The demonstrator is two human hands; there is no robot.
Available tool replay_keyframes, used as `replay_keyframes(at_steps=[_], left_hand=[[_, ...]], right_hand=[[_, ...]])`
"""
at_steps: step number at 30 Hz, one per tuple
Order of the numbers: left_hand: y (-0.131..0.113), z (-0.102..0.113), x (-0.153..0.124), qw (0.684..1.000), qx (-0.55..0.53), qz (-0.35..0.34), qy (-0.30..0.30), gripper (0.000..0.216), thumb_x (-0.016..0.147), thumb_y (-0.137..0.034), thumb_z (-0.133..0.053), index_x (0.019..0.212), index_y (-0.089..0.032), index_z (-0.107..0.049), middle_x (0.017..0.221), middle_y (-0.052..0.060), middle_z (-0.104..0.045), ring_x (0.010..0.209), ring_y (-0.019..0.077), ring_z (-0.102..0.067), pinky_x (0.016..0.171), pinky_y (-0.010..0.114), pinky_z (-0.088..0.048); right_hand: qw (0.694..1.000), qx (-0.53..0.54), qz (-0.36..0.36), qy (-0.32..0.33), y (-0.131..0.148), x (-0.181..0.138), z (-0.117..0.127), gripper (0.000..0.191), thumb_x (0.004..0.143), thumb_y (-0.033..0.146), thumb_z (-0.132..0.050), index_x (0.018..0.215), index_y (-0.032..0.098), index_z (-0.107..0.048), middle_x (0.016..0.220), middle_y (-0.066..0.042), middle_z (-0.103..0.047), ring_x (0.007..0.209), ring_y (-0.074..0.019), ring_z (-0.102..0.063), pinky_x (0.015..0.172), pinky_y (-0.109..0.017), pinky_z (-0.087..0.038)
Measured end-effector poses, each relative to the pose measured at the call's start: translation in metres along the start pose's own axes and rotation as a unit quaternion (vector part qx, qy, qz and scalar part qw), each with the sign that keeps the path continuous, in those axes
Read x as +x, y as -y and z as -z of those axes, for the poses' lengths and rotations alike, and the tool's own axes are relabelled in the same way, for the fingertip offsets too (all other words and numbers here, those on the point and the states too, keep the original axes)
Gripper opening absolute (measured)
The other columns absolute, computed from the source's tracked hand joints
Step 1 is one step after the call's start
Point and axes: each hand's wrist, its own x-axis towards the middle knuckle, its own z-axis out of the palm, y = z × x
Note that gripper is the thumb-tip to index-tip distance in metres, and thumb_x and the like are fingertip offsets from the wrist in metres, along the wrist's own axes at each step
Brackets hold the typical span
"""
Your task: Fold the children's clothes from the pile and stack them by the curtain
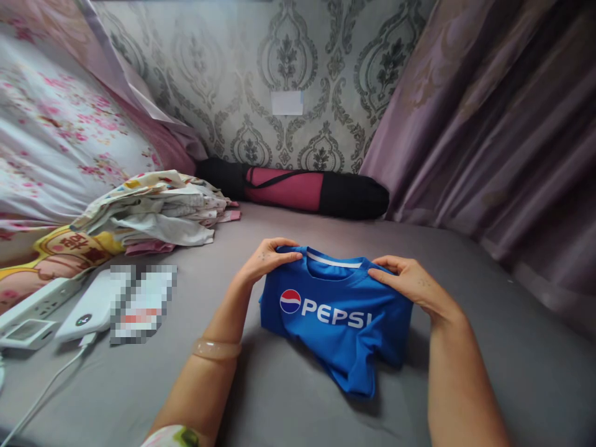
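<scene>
Shirt (333, 341) of blue cloth hangs between both hands in the head view, near the middle of the grey sheet (488, 292), its front turned toward the camera. A round logo (290, 301) and white letters (338, 313) reading PEPSI run across the chest. The left hand (267, 259) pinches the cloth at one shoulder beside the collar (336, 271), thumb on the front. The right hand (412, 282) pinches the opposite shoulder in the same way, its thumb near the collar's other end. The lower part of the shirt droops in folds to a point; whether that tip touches the sheet, I cannot tell. A pale bangle (216, 349) circles the left forearm. To the left lie a white power bank (90, 307) with a cable (51, 379) plugged in, a power strip (41, 301) and a pixelated object (144, 304) too masked to identify. Behind them, a heap of clothes (162, 217) sits next to a yellow cushion (74, 248). A long pink and black bag (286, 191) lies along the patterned wall (195, 68), with a purple curtain (465, 124) at the right.
</scene>
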Motion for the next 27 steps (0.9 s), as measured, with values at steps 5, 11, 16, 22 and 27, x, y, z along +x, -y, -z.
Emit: replay_keyframes(at_steps=[5, 11, 16, 22, 27], left_hand=[[0.004, 0.000, 0.002, 0.999, 0.034, -0.030, -0.019, 0.039, 0.062, -0.047, -0.080, 0.088, -0.018, -0.074, 0.080, 0.005, -0.070, 0.070, 0.0185, -0.062, 0.061, 0.027, -0.046], [0.005, 0.000, 0.005, 0.983, 0.119, -0.116, -0.074, 0.036, 0.066, -0.052, -0.074, 0.078, -0.019, -0.075, 0.089, 0.006, -0.066, 0.083, 0.0189, -0.060, 0.065, 0.023, -0.044], [-0.004, 0.001, -0.001, 0.994, 0.056, -0.069, -0.061, 0.042, 0.064, -0.055, -0.075, 0.084, -0.019, -0.073, 0.078, 0.004, -0.068, 0.069, 0.0175, -0.059, 0.059, 0.024, -0.043], [-0.042, 0.009, -0.011, 0.985, 0.085, -0.134, -0.066, 0.037, 0.066, -0.052, -0.075, 0.082, -0.019, -0.073, 0.074, 0.002, -0.068, 0.064, 0.0150, -0.057, 0.056, 0.023, -0.041], [-0.092, 0.012, -0.013, 0.948, 0.120, -0.264, -0.132, 0.025, 0.068, -0.042, -0.075, 0.079, -0.019, -0.073, 0.075, 0.002, -0.067, 0.068, 0.0145, -0.056, 0.062, 0.024, -0.043]], right_hand=[[1.000, -0.007, -0.004, 0.005, -0.002, 0.001, -0.001, 0.041, 0.067, 0.054, -0.074, 0.086, 0.018, -0.074, 0.082, -0.006, -0.074, 0.074, -0.0226, -0.067, 0.065, -0.030, -0.053], [1.000, 0.001, 0.010, 0.009, 0.000, -0.001, -0.003, 0.042, 0.071, 0.057, -0.068, 0.085, 0.018, -0.073, 0.083, -0.005, -0.073, 0.075, -0.0217, -0.066, 0.069, -0.031, -0.053], [0.999, -0.005, 0.040, -0.027, 0.003, -0.002, -0.006, 0.043, 0.073, 0.058, -0.064, 0.085, 0.017, -0.073, 0.079, -0.004, -0.072, 0.072, -0.0207, -0.064, 0.065, -0.030, -0.051], [0.987, -0.033, 0.137, -0.082, 0.021, 0.002, 0.001, 0.041, 0.081, 0.055, -0.057, 0.090, 0.018, -0.073, 0.079, -0.003, -0.070, 0.070, -0.0182, -0.062, 0.063, -0.028, -0.049], [0.936, -0.166, 0.233, -0.202, 0.060, 0.005, 0.018, 0.037, 0.088, 0.052, -0.052, 0.095, 0.021, -0.072, 0.081, -0.002, -0.071, 0.074, -0.0187, -0.063, 0.069, -0.030, -0.047]])
